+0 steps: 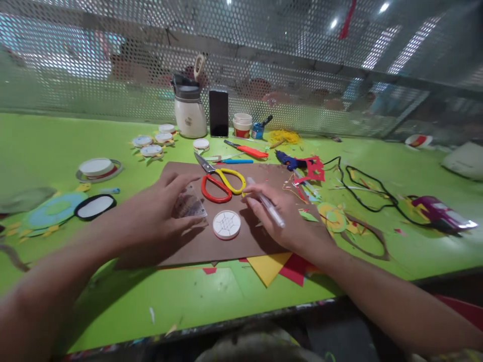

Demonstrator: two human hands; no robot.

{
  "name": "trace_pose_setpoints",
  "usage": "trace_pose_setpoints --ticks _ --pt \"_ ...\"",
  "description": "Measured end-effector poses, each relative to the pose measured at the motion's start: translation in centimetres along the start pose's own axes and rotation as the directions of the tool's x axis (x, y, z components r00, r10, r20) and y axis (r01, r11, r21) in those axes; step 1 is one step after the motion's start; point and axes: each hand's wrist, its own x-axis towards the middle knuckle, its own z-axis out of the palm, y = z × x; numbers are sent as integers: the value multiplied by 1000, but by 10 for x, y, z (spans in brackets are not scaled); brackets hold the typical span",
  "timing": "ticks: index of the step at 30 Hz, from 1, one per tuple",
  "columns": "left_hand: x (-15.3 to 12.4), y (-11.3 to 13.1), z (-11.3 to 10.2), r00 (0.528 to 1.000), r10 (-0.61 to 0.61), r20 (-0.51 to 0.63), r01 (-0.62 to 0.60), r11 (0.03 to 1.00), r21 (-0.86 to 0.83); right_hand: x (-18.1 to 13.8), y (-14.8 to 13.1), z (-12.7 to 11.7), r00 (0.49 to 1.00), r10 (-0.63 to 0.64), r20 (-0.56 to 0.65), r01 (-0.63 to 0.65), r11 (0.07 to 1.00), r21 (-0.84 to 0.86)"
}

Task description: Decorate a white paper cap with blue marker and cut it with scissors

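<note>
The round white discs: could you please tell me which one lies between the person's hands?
It is the disc with dark lines on its top, near the scissors on the brown board; the other white discs are off the board.

The scissors [220,182] have metal blades [206,163] and glossy plastic handles [231,190]. Beneath them lies a matt cardboard sheet [204,251]. Nearer than them, the drawn-on disc [227,224] has a matt, papery face; right of them the pen [272,210] is clear, shiny plastic, and left of them a transparent piece [190,203] looks like plastic. Beyond them the smartphone [219,114] looks dark and glassy. The counter [188,306] around them has a smooth sheen.
</note>
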Motion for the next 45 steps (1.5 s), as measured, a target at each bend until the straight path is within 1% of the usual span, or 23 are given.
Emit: trace_pose_setpoints --ticks 5,10,13,17,21,24,27,30,36,42,45 --pt "4 -3 5 1000 1 -7 -1 1000 27 -1 -4 2 995 -76 62 77 997 -16" --pt "2 -2 6 999 13 -48 -11 999 42 -3 5 8 991 -89 102 89 996 -2" --pt "2 -3 7 995 53 -84 -49 998 42 -4 7 11 986 -94 136 93 996 14" --pt "6 -8 9 999 33 -12 -33 999 -5 -5 1 8 979 -101 180 106 994 -22" --pt "9 -9 10 1000 16 19 -16 1000 -14 -4 -7 4 945 -83 317 115 990 -86" --pt "10 -8 10 1000 12 18 -11 1000 -23 -3 -6 7 929 -33 368 86 988 -128" --pt "11 -9 12 1000 -15 23 16 1000 -26 -2 2 14 936 -8 351 61 988 -141" --pt "13 -9 14 998 -47 35 47 999 -15 0 9 20 959 -17 283 46 994 -98" --pt "13 -5 13 995 -80 68 79 997 17 1 7 22 968 38 249 -26 998 -49" --pt "16 -7 15 989 -113 91 112 994 12 -1 14 29 975 0 221 -5 1000 21" --pt "17 -11 16 991 -110 80 110 994 0 -1 15 30 979 -5 204 -1 1000 31"
